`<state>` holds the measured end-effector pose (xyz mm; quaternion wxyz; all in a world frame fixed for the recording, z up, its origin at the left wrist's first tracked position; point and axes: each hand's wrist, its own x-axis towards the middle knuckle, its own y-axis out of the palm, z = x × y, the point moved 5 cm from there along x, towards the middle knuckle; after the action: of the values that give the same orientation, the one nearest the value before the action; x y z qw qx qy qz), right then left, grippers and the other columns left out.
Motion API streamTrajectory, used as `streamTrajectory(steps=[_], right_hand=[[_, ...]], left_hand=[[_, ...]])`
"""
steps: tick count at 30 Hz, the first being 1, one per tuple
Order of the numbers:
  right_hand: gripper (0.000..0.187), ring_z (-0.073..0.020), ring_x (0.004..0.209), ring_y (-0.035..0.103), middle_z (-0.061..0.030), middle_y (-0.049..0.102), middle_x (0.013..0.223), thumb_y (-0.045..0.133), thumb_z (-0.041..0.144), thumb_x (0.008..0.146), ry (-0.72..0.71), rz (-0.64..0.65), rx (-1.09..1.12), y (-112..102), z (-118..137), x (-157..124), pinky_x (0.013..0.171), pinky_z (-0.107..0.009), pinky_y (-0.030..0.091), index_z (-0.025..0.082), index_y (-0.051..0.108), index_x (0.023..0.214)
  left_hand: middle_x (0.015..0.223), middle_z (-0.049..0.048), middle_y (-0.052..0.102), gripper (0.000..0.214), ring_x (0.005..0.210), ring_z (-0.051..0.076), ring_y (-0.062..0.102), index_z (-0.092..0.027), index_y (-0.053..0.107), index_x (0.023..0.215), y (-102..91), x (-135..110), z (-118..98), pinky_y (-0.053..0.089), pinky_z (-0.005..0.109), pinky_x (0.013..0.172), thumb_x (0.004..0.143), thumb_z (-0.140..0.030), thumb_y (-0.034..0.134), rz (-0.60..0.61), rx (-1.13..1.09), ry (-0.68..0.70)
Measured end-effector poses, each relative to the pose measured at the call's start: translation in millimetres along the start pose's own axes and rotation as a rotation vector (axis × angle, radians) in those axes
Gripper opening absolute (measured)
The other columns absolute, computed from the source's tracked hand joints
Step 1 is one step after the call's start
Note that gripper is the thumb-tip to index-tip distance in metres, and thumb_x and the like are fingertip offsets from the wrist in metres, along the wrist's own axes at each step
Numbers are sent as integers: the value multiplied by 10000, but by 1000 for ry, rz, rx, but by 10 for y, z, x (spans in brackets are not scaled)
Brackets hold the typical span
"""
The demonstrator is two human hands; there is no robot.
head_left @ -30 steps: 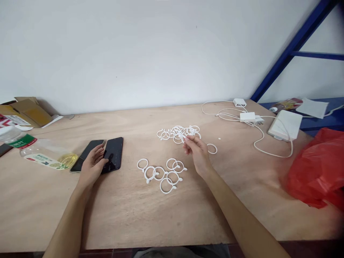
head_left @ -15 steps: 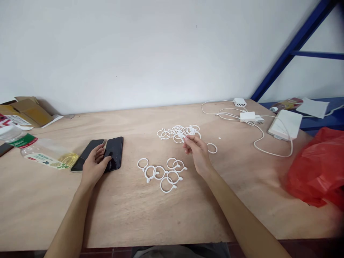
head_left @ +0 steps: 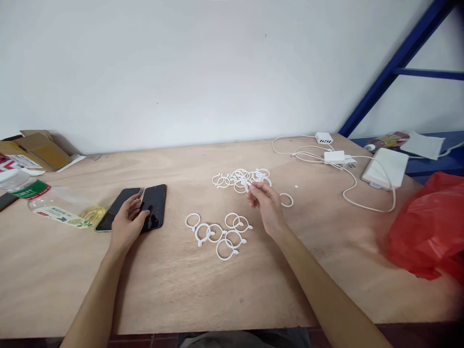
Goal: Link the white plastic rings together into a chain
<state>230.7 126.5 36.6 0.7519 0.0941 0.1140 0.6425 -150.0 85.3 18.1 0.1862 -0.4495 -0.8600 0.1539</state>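
Note:
My left hand (head_left: pixel 127 220) rests on two dark smartphones lying side by side, its fingers slightly curled and thumb apart, holding nothing. The left phone (head_left: pixel 111 212) is partly under the hand, and the thumb touches the right phone (head_left: pixel 155 207). In front of the far pile, my right hand (head_left: pixel 267 205) is closed in a pinch on a white plastic curtain ring (head_left: pixel 245 184), mostly hidden by the fingertips and blending with the rings behind. That pile of white curtain rings (head_left: pixel 222 181) lies just beyond. Nearer me, several rings (head_left: pixel 225 250) lie in a loose, overlapping cluster between my hands.
One ring (head_left: pixel 286 200) lies right of my right hand. A clear bottle with yellow liquid (head_left: pixel 65 208) lies at left, near a cardboard box (head_left: pixel 43 150). White cables and a charger (head_left: pixel 334 157), a white box (head_left: pixel 384 167) and a red plastic bag (head_left: pixel 427 227) occupy the right.

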Motion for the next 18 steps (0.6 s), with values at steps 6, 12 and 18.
streamTrajectory(steps=[6,12,18], right_hand=[[231,-88,500,451,36,568,599,692,386,672,-3,4,-2,-1,4,-1,491,-237,349,193,613,771],[228,-88,512,450,37,563,606,685,382,677,2,7,-4,6,5,-7,490,-232,348,189,613,775],[229,-89,508,448,35,566,609,679,388,685,0,9,-17,10,10,-13,491,-234,345,191,609,778]], left_hand=[[1174,93,617,616,1164,270,572,-207,545,1255,9,-15,-24,421,452,1063,652,-272,651,6,13,1],[1183,84,604,619,1136,265,581,-229,529,1271,6,0,3,429,445,1049,667,-298,644,29,71,34],[1271,122,515,676,1181,312,525,-220,493,1317,76,-102,-164,401,476,1045,699,-448,645,60,327,140]])
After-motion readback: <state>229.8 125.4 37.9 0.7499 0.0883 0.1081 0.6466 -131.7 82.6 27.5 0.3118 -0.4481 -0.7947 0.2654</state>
